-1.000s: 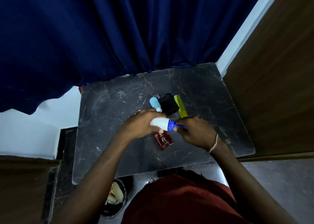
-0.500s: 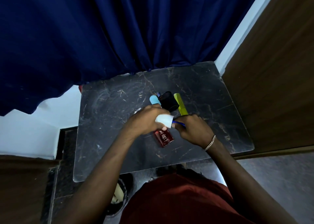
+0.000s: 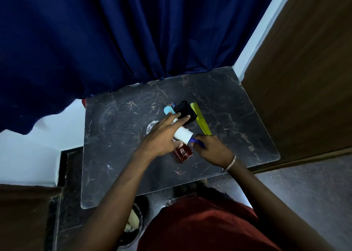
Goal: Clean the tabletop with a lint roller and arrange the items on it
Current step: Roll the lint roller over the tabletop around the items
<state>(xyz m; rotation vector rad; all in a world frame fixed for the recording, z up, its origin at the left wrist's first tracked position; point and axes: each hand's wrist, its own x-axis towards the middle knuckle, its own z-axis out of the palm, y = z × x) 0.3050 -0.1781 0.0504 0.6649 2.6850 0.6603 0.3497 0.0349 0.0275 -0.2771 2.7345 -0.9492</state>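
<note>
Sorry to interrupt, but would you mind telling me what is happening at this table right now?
A person stands at a dark marble tabletop. The right hand grips the blue handle of a white lint roller, while the left hand lies open over the roll, fingers reaching a black object. A red bottle, a yellow-green comb and a light blue item lie clustered mid-table.

We see a dark marble tabletop [image 3: 118, 155] with pale veins. Clustered at its middle lie a red bottle [image 3: 183, 152], a yellow comb [image 3: 201, 118], a black box [image 3: 185, 110] and a light-blue tube [image 3: 168, 110].
</note>
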